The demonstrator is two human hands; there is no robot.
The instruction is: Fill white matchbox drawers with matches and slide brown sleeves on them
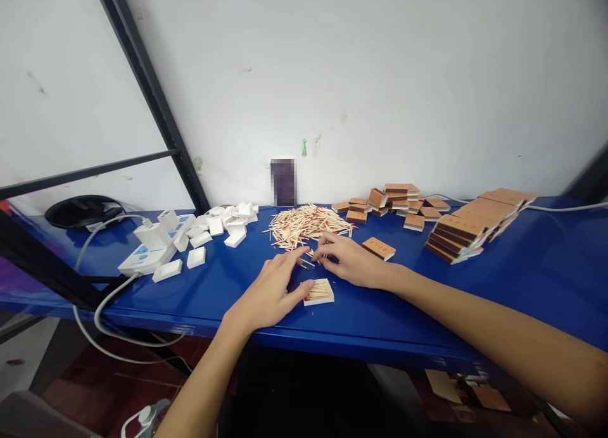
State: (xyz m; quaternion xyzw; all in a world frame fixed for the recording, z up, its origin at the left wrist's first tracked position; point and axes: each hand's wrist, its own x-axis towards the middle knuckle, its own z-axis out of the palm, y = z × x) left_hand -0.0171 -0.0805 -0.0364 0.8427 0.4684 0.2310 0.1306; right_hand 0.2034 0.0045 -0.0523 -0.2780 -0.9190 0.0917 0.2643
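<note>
A small white matchbox tray (319,292) with several matches in it lies near the front of the blue table (522,280). My left hand (273,289) rests beside it, thumb touching the tray's left end, index finger stretched toward loose matches. My right hand (349,259) is just behind the tray, its fingers pinched on a few matches at the near edge of the pile of red-tipped matches (304,226). One brown matchbox sleeve (379,248) lies right of my right hand.
White inner trays (223,226) are heaped at the left beside a white power strip (145,257) with cables. Brown sleeves lie in a heap (399,204) and stacked rows (468,232) at the right. A black metal frame (152,96) stands at the left.
</note>
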